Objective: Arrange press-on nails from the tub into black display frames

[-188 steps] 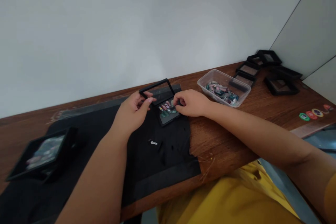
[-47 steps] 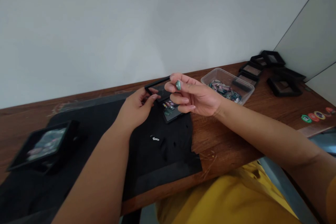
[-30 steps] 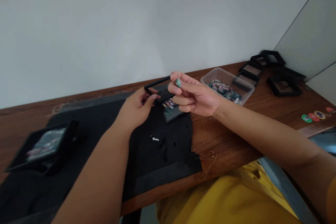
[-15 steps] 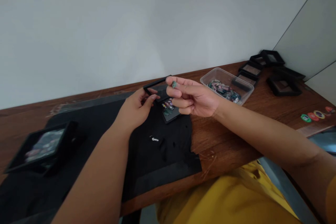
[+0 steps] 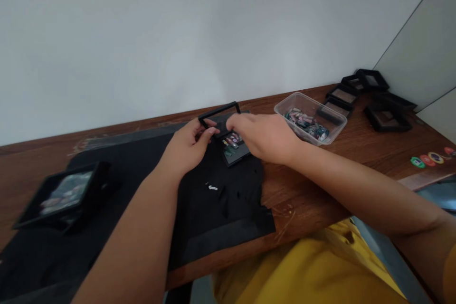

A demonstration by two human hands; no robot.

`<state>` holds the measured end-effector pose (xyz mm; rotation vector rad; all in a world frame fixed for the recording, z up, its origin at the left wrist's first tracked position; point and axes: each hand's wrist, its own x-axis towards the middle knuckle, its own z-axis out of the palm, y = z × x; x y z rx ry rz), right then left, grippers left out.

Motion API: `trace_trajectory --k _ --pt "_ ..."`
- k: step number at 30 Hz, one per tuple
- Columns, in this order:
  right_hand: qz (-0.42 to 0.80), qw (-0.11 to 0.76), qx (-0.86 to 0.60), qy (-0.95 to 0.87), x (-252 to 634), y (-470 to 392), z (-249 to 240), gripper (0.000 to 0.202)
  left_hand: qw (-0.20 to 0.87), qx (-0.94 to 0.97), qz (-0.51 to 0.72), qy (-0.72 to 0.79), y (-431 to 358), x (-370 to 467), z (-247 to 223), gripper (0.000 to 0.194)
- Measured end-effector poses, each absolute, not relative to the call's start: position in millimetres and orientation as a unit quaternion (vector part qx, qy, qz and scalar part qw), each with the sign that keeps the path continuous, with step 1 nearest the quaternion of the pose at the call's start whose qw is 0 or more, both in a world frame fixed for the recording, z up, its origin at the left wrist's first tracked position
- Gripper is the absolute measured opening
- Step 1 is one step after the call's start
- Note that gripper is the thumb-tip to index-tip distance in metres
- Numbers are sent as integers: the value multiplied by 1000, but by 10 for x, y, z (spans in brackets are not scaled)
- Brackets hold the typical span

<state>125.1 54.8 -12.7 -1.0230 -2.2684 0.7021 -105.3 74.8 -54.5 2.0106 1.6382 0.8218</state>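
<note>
My left hand [image 5: 189,148] grips the raised, black-framed lid [image 5: 220,113] of a small case by its left side, thumb and fingers closed on the frame. In the open case [image 5: 238,156] lie several glossy press-on nails [image 5: 231,141], some green, some pinkish and patterned. Over the case's right part reaches my right hand [image 5: 265,135], back of the hand up, fingers closed and pointing inward. Its fingertips are mostly hidden, and the small green press-on nail seen in them earlier does not show.
A clear plastic tub [image 5: 310,118] of loose pieces stands right of the case. Several black window boxes [image 5: 388,118] lie at the far right, near round stickers [image 5: 435,157]. On the black mat [image 5: 199,228] are white scraps [image 5: 213,187]; a filled black box [image 5: 64,197] sits left.
My right hand has turned palm down and lowered to the case, hiding the small green press-on nail between its fingertips. My left hand still holds the lid.
</note>
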Motion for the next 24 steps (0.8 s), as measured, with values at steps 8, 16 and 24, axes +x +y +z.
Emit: trace_trajectory --k 8,16,24 --pt "91 86 -464 -877 1193 533 -243 28 228 715 304 586 804 -1108 -676 30" --pt "84 66 -443 -890 1210 529 -260 24 229 712 312 587 802 -1095 -684 28" --pt "128 103 -413 -896 1230 558 -269 22 220 720 306 583 814 -1103 -687 30"
